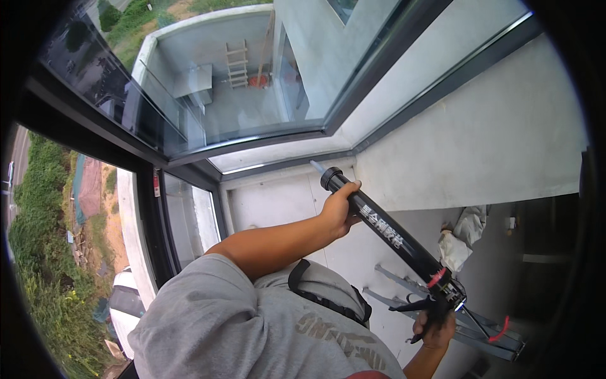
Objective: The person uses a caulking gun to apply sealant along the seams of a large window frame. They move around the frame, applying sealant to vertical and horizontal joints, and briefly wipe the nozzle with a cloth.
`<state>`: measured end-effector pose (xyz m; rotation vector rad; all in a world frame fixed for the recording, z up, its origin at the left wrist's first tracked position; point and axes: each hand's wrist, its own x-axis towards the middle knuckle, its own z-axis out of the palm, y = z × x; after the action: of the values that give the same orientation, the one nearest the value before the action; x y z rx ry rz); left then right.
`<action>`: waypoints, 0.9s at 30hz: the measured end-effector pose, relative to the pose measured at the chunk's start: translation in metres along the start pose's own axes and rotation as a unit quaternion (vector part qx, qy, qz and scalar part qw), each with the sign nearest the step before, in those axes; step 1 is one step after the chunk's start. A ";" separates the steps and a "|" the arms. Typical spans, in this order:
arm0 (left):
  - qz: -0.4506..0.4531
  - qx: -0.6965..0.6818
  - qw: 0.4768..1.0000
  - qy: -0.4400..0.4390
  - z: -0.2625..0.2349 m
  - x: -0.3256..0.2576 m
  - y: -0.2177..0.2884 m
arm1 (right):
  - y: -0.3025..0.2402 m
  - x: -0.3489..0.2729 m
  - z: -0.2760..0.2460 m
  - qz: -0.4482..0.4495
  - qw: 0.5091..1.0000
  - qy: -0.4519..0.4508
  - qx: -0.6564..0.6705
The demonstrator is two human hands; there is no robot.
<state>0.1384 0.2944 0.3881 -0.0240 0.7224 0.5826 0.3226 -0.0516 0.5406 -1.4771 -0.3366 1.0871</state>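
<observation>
A long black caulking gun [391,234] lies slantwise across the view, with its pale nozzle toward the upper left. My left hand [341,208] is wrapped round the barrel just behind the black front cap. At the rear end, my right hand [435,330] grips the black handle beside the trigger. The nozzle tip appears close to the lower corner of the dark window frame [303,163], but whether it touches cannot be told. A red band rings the back of the barrel, and a red piece shows near the rod end.
A grey metal ladder [486,338] stands below the gun. White crumpled bags [464,237] lie on the floor near the wall [473,126]. Beyond the window glass, a wooden ladder [237,64] leans in a walled terrace. An open window gap on the left shows greenery outside.
</observation>
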 end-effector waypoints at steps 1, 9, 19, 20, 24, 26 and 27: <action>0.020 0.014 0.999 -0.039 -0.001 -0.016 0.012 | 0.002 0.001 0.005 -0.007 0.994 -0.034 0.101; 0.303 0.090 0.926 -0.205 0.069 -0.156 0.103 | 0.041 0.075 -0.015 -0.068 0.882 -0.397 0.245; 0.519 0.204 0.743 -0.370 0.143 -0.287 0.208 | -0.068 0.079 0.197 -0.197 0.800 -0.558 0.100; 0.529 0.198 0.732 -0.382 0.156 -0.304 0.214 | -0.078 0.088 0.192 -0.196 0.798 -0.561 0.095; 0.584 0.141 0.624 -0.500 0.218 -0.352 0.231 | -0.111 0.109 0.162 -0.272 0.791 -0.545 0.067; 0.641 0.165 0.576 -0.480 0.241 -0.383 0.253 | -0.124 0.101 0.198 -0.413 0.743 -0.525 0.048; 0.670 0.181 0.545 -0.470 0.251 -0.396 0.260 | -0.134 0.093 0.216 -0.478 0.722 -0.499 0.038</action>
<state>-0.0774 0.3720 0.8735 1.2806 -0.4225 1.7052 0.2550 0.1855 0.6535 -0.3104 -1.5921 0.8698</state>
